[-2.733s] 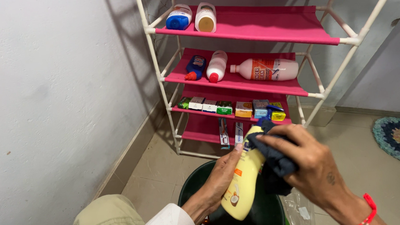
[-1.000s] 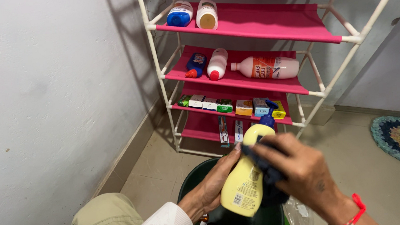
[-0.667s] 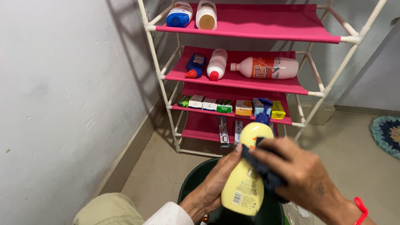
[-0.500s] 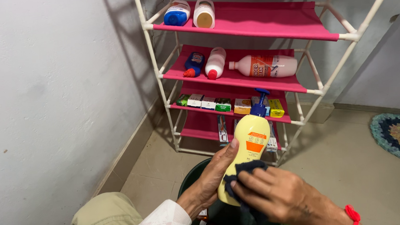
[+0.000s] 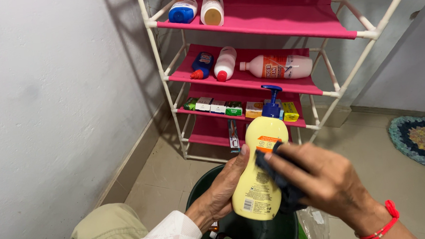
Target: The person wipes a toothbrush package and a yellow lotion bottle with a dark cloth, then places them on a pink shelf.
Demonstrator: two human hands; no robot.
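A yellow pump bottle (image 5: 261, 174) with a blue pump head stands nearly upright in my left hand (image 5: 223, 188), which wraps it from the left. My right hand (image 5: 322, 179) presses a dark blue cloth (image 5: 278, 179) against the bottle's right side, about halfway up. Both hands hover over a dark green bucket (image 5: 202, 196) on the floor.
A white-framed rack with pink shelves (image 5: 265, 19) stands against the wall. It holds lying bottles (image 5: 277, 67), small boxes (image 5: 234, 109) and tubes lower down. A white wall (image 5: 54, 102) is on the left. A round rug (image 5: 418, 137) lies at right. My knee (image 5: 107, 231) is at lower left.
The cloth in my right hand went down to the bottle's base and came back up to its middle. The bottle was turned and lifted slightly, exposing its pump head.
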